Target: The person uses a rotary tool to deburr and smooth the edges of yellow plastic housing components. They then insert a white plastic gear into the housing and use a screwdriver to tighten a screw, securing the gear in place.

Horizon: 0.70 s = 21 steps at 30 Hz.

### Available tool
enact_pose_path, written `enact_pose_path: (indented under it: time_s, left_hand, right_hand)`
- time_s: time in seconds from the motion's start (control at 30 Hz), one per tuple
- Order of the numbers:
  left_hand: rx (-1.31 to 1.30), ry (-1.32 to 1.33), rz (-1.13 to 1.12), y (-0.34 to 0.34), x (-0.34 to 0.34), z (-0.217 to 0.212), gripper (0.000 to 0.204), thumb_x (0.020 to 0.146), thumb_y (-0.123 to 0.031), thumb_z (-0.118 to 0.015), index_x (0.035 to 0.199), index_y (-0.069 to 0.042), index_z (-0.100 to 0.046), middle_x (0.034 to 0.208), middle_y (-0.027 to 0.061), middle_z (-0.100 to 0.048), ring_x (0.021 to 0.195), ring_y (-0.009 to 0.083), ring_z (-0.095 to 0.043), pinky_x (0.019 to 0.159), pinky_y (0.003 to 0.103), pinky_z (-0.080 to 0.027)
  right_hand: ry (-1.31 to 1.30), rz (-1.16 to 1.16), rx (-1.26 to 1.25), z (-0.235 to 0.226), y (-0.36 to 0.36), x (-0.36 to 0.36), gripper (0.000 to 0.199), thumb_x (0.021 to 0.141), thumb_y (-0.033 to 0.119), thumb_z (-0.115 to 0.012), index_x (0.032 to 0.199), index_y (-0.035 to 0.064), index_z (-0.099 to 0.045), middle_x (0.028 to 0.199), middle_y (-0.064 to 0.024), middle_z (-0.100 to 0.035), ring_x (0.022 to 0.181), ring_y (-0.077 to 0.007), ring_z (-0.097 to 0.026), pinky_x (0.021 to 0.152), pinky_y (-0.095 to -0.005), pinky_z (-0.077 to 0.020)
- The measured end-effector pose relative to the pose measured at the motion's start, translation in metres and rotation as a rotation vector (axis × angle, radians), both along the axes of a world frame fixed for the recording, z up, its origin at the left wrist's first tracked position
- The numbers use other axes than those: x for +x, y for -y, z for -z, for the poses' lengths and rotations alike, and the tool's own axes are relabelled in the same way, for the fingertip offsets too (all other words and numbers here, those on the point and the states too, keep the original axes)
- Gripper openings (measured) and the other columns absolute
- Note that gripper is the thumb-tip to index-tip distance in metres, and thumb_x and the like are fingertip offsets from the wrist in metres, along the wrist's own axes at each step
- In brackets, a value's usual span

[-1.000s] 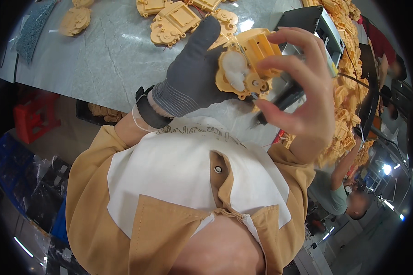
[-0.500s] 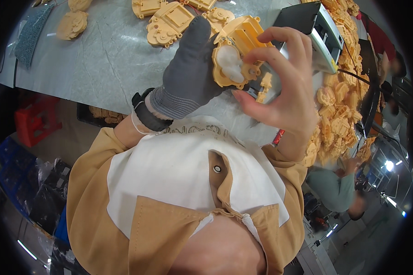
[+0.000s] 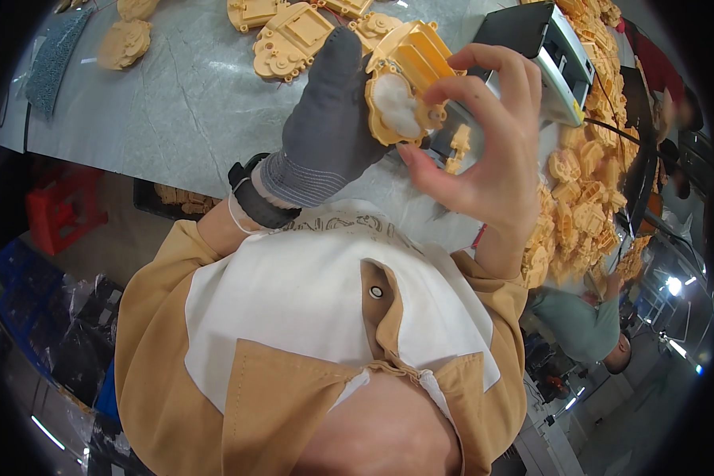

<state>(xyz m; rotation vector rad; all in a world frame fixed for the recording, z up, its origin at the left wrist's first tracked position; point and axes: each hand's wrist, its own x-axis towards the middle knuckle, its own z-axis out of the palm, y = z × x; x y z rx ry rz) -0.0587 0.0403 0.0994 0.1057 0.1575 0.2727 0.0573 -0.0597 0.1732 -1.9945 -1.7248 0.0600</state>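
Observation:
My left hand [image 3: 325,119], in a grey glove, is closed around a yellow plastic gear housing [image 3: 420,59] and holds it up over the table. White gears [image 3: 396,105] sit in the housing's rounded lower part, partly blurred. My bare right hand [image 3: 492,131] is curved at the housing's right side, fingers and thumb spread apart. Its middle fingertip is over the edge near the gears, and the thumb tip is by the lower rim; firm contact cannot be made out. Below, a small yellow plastic piece [image 3: 458,147] shows between the right thumb and fingers.
More yellow housings [image 3: 293,40] lie on the grey table [image 3: 174,103] beyond my left hand. A black-and-silver box-shaped device [image 3: 543,59] stands at the right, beside a large heap of yellow parts [image 3: 583,206]. A red stool [image 3: 63,210] is at lower left; people work at far right.
The housing has shifted slightly up and left in my left hand. My right thumb has moved up closer to the housing's lower rim.

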Motion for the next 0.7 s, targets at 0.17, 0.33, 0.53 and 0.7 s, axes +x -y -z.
enact_pose_path:
  time_s: [0.17, 0.33, 0.53, 0.7]
  left_hand:
    - [0.136, 0.064, -0.058, 0.002, 0.000, 0.006, 0.057, 0.089, -0.051, -0.036, 0.122, -0.005, -0.038, 0.117, 0.0073, -0.047, 0.106, 0.0182, -0.049, 0.089, 0.033, -0.042]
    - [0.177, 0.051, -0.098, 0.004, 0.001, 0.007, 0.057, 0.088, -0.051, -0.037, 0.123, -0.005, -0.037, 0.117, 0.0072, -0.047, 0.106, 0.0181, -0.049, 0.090, 0.033, -0.041]
    - [0.339, -0.144, -0.041, 0.003, -0.001, -0.004, 0.066, 0.086, -0.058, -0.030, 0.130, -0.009, -0.030, 0.124, 0.0084, -0.041, 0.114, 0.0220, -0.042, 0.095, 0.038, -0.036]
    - [0.255, -0.178, 0.002, 0.002, 0.000, -0.010, 0.068, 0.086, -0.059, -0.027, 0.133, -0.010, -0.027, 0.129, 0.0090, -0.037, 0.118, 0.0241, -0.038, 0.099, 0.040, -0.031]
  right_hand:
    - [0.029, 0.037, 0.076, 0.007, -0.001, -0.003, 0.035, 0.045, 0.019, -0.070, 0.075, 0.0116, -0.054, 0.097, -0.0067, -0.048, 0.091, -0.0274, -0.043, 0.076, -0.0385, -0.0323]
    - [0.007, 0.053, 0.093, 0.013, -0.001, -0.003, 0.034, 0.045, 0.018, -0.069, 0.075, 0.0114, -0.054, 0.098, -0.0069, -0.048, 0.092, -0.0275, -0.042, 0.078, -0.0385, -0.0322]
    - [-0.007, 0.063, 0.126, 0.013, -0.001, -0.004, 0.034, 0.045, 0.015, -0.067, 0.075, 0.0112, -0.054, 0.098, -0.0076, -0.047, 0.092, -0.0277, -0.041, 0.078, -0.0378, -0.0320]
    - [-0.009, 0.084, 0.149, 0.014, 0.001, -0.002, 0.034, 0.044, 0.013, -0.066, 0.076, 0.0112, -0.054, 0.098, -0.0079, -0.048, 0.091, -0.0278, -0.041, 0.077, -0.0376, -0.0316]
